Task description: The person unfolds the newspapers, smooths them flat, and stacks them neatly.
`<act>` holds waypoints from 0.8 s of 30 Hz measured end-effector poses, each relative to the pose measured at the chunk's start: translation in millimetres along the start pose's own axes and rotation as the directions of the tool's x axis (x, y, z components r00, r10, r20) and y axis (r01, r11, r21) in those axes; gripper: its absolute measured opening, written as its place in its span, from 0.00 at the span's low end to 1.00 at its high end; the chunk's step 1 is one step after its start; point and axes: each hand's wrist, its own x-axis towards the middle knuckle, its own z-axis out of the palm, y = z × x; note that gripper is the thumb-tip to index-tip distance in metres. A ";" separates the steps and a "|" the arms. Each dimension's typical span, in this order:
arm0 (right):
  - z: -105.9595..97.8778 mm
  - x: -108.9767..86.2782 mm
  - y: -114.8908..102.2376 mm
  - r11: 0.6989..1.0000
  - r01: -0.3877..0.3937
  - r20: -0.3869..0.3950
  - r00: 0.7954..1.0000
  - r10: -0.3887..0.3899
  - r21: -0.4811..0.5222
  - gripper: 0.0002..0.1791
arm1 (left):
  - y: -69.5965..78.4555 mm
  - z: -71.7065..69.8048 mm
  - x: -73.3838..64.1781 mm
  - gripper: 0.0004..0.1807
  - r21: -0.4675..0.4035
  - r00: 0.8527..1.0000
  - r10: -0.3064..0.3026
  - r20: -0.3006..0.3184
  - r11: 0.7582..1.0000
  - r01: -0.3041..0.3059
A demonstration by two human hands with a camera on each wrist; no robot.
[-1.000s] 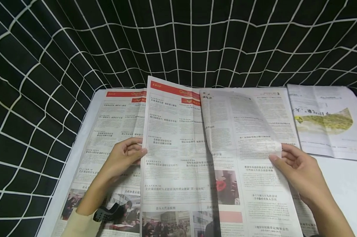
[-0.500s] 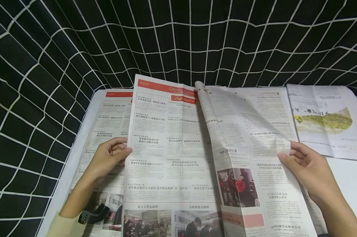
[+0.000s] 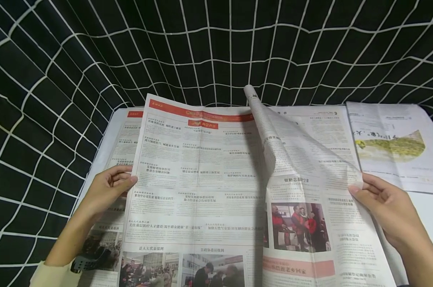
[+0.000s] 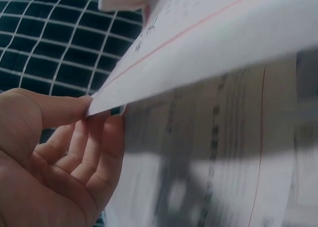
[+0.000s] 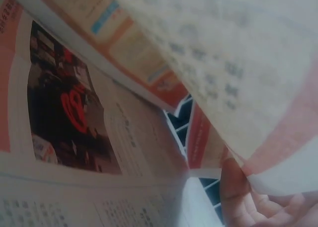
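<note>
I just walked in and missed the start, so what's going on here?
A person holds newspaper pages up in both bare hands. The left hand pinches the outer edge of the left page, and the right hand pinches the outer edge of the right page, which curls near the middle. More newsprint lies beneath on the white table. A separate paper with a green picture lies at the right.

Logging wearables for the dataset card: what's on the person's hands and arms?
Left hand: no glove; cream sleeve on the forearm, black strap, seemingly perforated, at its cuff. Right hand: no glove; its sleeve isn't visible.
</note>
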 end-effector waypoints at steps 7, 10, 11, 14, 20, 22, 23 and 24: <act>-7.5 0.3 5.4 0.998 -0.044 -0.038 0.998 0.042 -0.035 0.43 | -7.7 -19.8 -0.4 0.30 0.079 0.997 0.001 -0.080 0.997 0.005; -9.3 -0.1 8.1 0.996 -0.068 -0.069 0.996 0.064 -0.057 0.43 | -10.4 -25.6 -0.4 0.29 0.108 0.994 0.002 -0.107 0.994 0.009; -10.0 -0.3 9.4 0.995 -0.079 -0.080 0.994 0.074 -0.067 0.43 | -11.2 -27.2 -0.4 0.29 0.117 0.993 0.003 -0.115 0.993 0.010; -12.1 -1.2 13.7 0.988 -0.104 -0.114 0.989 0.091 -0.116 0.42 | -13.4 -31.6 0.1 0.28 0.140 0.991 0.006 -0.134 0.990 0.013; -16.0 -0.8 22.2 0.976 -0.118 -0.170 0.981 0.087 -0.181 0.40 | -18.9 -37.1 0.7 0.28 0.170 0.985 0.004 -0.171 0.985 0.026; -17.6 -0.2 24.4 0.970 -0.140 -0.185 0.977 0.103 -0.198 0.40 | -21.2 -39.1 0.3 0.28 0.178 0.983 0.002 -0.186 0.984 0.032; -18.5 0.0 25.3 0.967 -0.150 -0.193 0.975 0.110 -0.206 0.40 | -22.4 -40.3 0.2 0.28 0.179 0.981 0.001 -0.194 0.983 0.035; -19.3 0.3 26.1 0.964 -0.159 -0.200 0.973 0.117 -0.212 0.39 | -23.7 -41.8 0.4 0.28 0.179 0.980 0.000 -0.201 0.983 0.036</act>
